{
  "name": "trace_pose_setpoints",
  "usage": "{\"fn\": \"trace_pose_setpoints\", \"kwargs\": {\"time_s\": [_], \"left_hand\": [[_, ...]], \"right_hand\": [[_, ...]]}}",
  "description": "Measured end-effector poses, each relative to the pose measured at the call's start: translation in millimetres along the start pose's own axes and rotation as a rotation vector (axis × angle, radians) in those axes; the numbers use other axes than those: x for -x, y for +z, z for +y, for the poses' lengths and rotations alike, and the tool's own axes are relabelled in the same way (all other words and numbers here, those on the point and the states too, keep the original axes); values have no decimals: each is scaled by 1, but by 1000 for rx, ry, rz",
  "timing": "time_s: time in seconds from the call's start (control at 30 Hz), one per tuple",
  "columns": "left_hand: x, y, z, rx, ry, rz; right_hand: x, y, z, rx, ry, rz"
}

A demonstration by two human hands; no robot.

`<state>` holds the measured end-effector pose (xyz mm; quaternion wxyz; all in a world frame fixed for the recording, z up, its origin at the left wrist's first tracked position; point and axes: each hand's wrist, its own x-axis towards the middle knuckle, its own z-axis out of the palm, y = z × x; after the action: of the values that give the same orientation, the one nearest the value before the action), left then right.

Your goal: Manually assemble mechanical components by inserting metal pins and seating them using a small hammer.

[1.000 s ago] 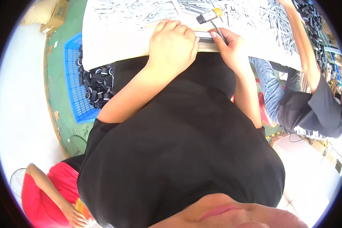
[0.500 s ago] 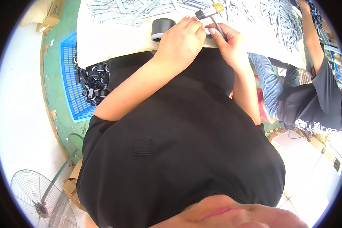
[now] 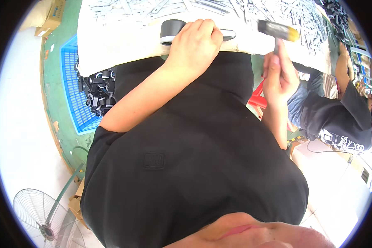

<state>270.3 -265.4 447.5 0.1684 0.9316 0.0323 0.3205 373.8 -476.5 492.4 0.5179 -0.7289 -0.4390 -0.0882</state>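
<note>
My left hand (image 3: 195,43) is closed over the middle of a black handle-shaped part (image 3: 172,29), pressing it on the near edge of the table. The part's wide round end, rimmed in light grey, shows left of my knuckles. Its narrow end with a pale strip sticks out to the right, and the middle is hidden under my fingers. To the right, my right hand (image 3: 281,80) grips a small mallet (image 3: 276,31) by its handle, head up. One mallet face is black, the other yellow. The mallet is raised apart from the part.
Many flat grey metal strips (image 3: 223,9) lie across the pale-covered table (image 3: 107,49). At the left, a blue plastic basket (image 3: 71,89) holds several similar black parts (image 3: 97,89). A red stool (image 3: 258,100), a co-worker in black (image 3: 332,109) and a floor fan (image 3: 45,225) are nearby.
My right hand has left the part and swung right with the mallet, which is now upright in its grip. My left hand stays on the part.
</note>
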Motion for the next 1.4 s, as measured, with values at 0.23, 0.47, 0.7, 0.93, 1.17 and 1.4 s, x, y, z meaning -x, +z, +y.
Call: {"fn": "trace_pose_setpoints", "kwargs": {"time_s": [0.23,0.47,0.7,0.93,1.17,1.4], "left_hand": [[-2,12,-4,-24,45,73],[-6,12,-3,-14,45,72],[-8,-4,4,-90,2,-57],[-6,-28,-6,38,260,-195],[8,-58,-31,152,46,-189],[18,-43,-36,337,-247,-18]], "right_hand": [[4,-1,4,453,94,-250],[5,3,18,413,-144,-121],[16,7,13,11,71,74],[28,14,24,-155,216,63],[27,16,27,-286,260,27],[12,30,15,-361,319,-154]]}}
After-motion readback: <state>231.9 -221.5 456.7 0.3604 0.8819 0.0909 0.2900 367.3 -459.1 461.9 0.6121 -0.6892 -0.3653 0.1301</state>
